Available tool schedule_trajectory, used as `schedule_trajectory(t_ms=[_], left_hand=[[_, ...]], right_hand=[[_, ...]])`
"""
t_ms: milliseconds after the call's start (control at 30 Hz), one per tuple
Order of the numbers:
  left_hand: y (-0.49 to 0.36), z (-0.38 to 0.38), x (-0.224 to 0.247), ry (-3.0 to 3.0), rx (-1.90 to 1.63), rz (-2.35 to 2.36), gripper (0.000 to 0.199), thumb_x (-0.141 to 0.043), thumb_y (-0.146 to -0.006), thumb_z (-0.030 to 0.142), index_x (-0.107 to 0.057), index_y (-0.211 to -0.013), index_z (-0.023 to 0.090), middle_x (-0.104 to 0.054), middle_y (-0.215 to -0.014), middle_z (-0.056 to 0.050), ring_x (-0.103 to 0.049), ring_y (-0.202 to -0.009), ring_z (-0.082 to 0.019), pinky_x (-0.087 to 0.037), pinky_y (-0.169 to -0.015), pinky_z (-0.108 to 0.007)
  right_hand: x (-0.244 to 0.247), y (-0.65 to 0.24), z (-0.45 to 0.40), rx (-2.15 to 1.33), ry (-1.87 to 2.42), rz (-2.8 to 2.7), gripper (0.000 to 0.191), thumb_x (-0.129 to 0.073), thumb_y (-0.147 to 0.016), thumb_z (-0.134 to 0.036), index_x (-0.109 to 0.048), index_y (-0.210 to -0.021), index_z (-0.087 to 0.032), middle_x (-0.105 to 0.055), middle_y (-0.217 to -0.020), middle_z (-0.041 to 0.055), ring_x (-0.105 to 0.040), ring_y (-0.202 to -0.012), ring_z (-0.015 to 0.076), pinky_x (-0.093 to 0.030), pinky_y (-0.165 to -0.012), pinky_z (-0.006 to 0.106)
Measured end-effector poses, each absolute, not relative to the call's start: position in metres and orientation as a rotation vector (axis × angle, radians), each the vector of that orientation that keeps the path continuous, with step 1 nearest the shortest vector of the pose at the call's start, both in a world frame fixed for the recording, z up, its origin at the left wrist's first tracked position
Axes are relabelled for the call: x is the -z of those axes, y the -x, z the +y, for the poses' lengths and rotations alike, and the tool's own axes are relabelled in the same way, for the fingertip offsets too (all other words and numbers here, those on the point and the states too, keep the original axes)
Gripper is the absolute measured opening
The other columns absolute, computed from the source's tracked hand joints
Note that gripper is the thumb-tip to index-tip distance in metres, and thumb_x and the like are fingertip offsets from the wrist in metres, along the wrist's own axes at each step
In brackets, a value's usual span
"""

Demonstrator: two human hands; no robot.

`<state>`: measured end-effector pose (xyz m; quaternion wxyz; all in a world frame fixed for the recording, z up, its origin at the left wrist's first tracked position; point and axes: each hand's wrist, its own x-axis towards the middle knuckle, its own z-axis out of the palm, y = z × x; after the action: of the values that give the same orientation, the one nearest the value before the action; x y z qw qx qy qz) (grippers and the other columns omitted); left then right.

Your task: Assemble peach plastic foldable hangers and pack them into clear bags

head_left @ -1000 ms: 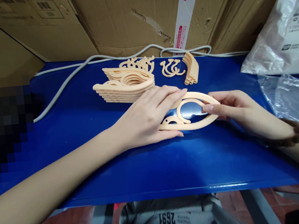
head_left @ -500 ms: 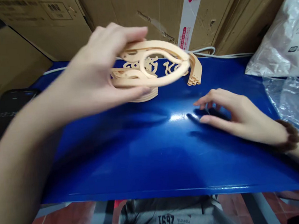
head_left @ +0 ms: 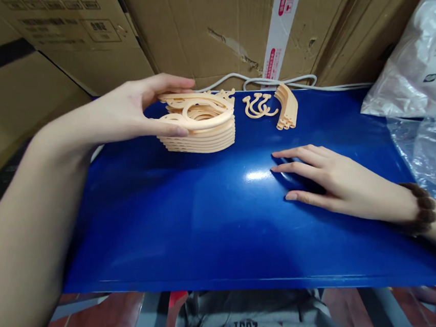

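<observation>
My left hand (head_left: 135,109) reaches to the back of the table, its thumb in front of and its fingers behind the left end of a beige plastic folding hanger (head_left: 214,120). That hanger lies folded on top of a neat stack of matching hangers (head_left: 203,144). How firmly the fingers press is partly hidden. Right of the stack lie several loose beige hanger hooks (head_left: 262,110), then a bundle of curved beige hanger arms (head_left: 288,106). My right hand (head_left: 331,178) rests with fingers spread, fingertips at the blue tabletop, holding nothing.
The blue table (head_left: 208,226) backs onto cardboard boxes (head_left: 197,26). A white cable (head_left: 295,79) runs along its rear edge. At the right sit a white plastic package (head_left: 414,78) and clear plastic film (head_left: 429,156).
My left hand has lowered the folded hanger onto the stack, moving slightly left. My right hand's fingers have spread and straightened close to the tabletop. The view has shifted a little.
</observation>
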<state>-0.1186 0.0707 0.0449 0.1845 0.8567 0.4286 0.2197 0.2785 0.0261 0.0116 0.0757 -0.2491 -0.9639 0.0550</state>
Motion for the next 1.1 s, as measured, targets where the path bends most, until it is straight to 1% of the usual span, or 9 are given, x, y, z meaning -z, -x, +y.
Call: schedule_trajectory(t_ms=[133,233,300,400,500,667,867,1033,1100], left_hand=[[0.115,0.070,-0.044,-2.315,-0.632,1.226,0.072,-0.066,-0.094,0.049,-0.043,-0.154,0.018,-0.054,-0.152,-0.010,-0.054,-0.129,-0.028,-0.039,-0.116,-0.057],[0.111,0.068,-0.046,-2.230,-0.644,1.339,0.081,-0.078,-0.082,0.053,-0.049,-0.151,0.021,-0.057,-0.150,-0.006,-0.055,-0.132,-0.029,-0.037,-0.118,-0.054],[0.109,0.067,-0.048,-2.204,-0.631,1.391,0.084,-0.081,-0.077,0.054,-0.051,-0.150,0.024,-0.058,-0.150,-0.004,-0.056,-0.133,-0.029,-0.038,-0.119,-0.050],[0.107,0.067,-0.048,-2.211,-0.618,1.391,0.083,-0.079,-0.078,0.054,-0.050,-0.151,0.025,-0.057,-0.150,-0.003,-0.056,-0.133,-0.026,-0.039,-0.119,-0.047],[0.107,0.068,-0.046,-2.256,-0.605,1.387,0.083,-0.077,-0.079,0.057,-0.050,-0.150,0.024,-0.057,-0.150,-0.003,-0.055,-0.133,-0.025,-0.037,-0.120,-0.046],[0.108,0.071,-0.044,-2.297,-0.599,1.370,0.090,-0.074,-0.078,0.066,-0.049,-0.151,0.019,-0.057,-0.150,-0.007,-0.054,-0.131,-0.026,-0.037,-0.120,-0.048],[0.113,0.075,-0.040,-2.329,-0.624,1.312,0.097,-0.074,-0.077,0.070,-0.047,-0.152,0.015,-0.058,-0.147,-0.011,-0.057,-0.126,-0.024,-0.037,-0.118,-0.051],[0.114,0.078,-0.036,-2.329,-0.636,1.303,0.097,-0.074,-0.076,0.073,-0.046,-0.153,0.020,-0.059,-0.146,-0.008,-0.058,-0.127,-0.023,-0.038,-0.118,-0.050],[0.114,0.078,-0.035,-2.330,-0.638,1.299,0.098,-0.074,-0.076,0.073,-0.046,-0.153,0.020,-0.059,-0.146,-0.008,-0.058,-0.127,-0.023,-0.038,-0.118,-0.050]], right_hand=[[-0.010,-0.278,0.027,-0.139,0.734,-2.889,0.046,-0.054,-0.102,-0.047,-0.060,-0.138,-0.020,-0.057,-0.148,0.0167,-0.059,-0.127,0.0317,-0.049,-0.103,0.052],[-0.009,-0.278,0.028,-0.130,0.718,-2.879,0.045,-0.054,-0.102,-0.047,-0.061,-0.137,-0.020,-0.058,-0.147,0.0159,-0.060,-0.126,0.0313,-0.050,-0.102,0.052],[-0.009,-0.278,0.029,-0.134,0.711,-2.874,0.043,-0.053,-0.103,-0.046,-0.062,-0.136,-0.020,-0.059,-0.146,0.0154,-0.061,-0.125,0.0310,-0.050,-0.101,0.052],[-0.009,-0.278,0.030,-0.132,0.712,-2.871,0.042,-0.053,-0.103,-0.045,-0.062,-0.135,-0.020,-0.059,-0.145,0.0153,-0.061,-0.125,0.0312,-0.050,-0.101,0.053],[-0.009,-0.278,0.030,-0.125,0.712,-2.869,0.042,-0.053,-0.103,-0.045,-0.062,-0.135,-0.020,-0.059,-0.146,0.0155,-0.061,-0.125,0.0316,-0.050,-0.101,0.054],[-0.009,-0.278,0.029,-0.135,0.720,-2.860,0.041,-0.053,-0.103,-0.045,-0.064,-0.134,-0.020,-0.060,-0.145,0.0151,-0.062,-0.124,0.0314,-0.050,-0.101,0.053],[-0.009,-0.278,0.029,-0.136,0.723,-2.862,0.041,-0.053,-0.103,-0.045,-0.064,-0.134,-0.020,-0.060,-0.145,0.0147,-0.062,-0.124,0.0313,-0.051,-0.100,0.053],[-0.009,-0.278,0.029,-0.123,0.714,-2.865,0.041,-0.053,-0.103,-0.044,-0.063,-0.134,-0.020,-0.060,-0.145,0.0145,-0.062,-0.123,0.0306,-0.051,-0.100,0.052],[-0.009,-0.278,0.029,-0.121,0.711,-2.866,0.041,-0.053,-0.103,-0.044,-0.063,-0.135,-0.020,-0.060,-0.145,0.0146,-0.062,-0.123,0.0307,-0.051,-0.100,0.053]])
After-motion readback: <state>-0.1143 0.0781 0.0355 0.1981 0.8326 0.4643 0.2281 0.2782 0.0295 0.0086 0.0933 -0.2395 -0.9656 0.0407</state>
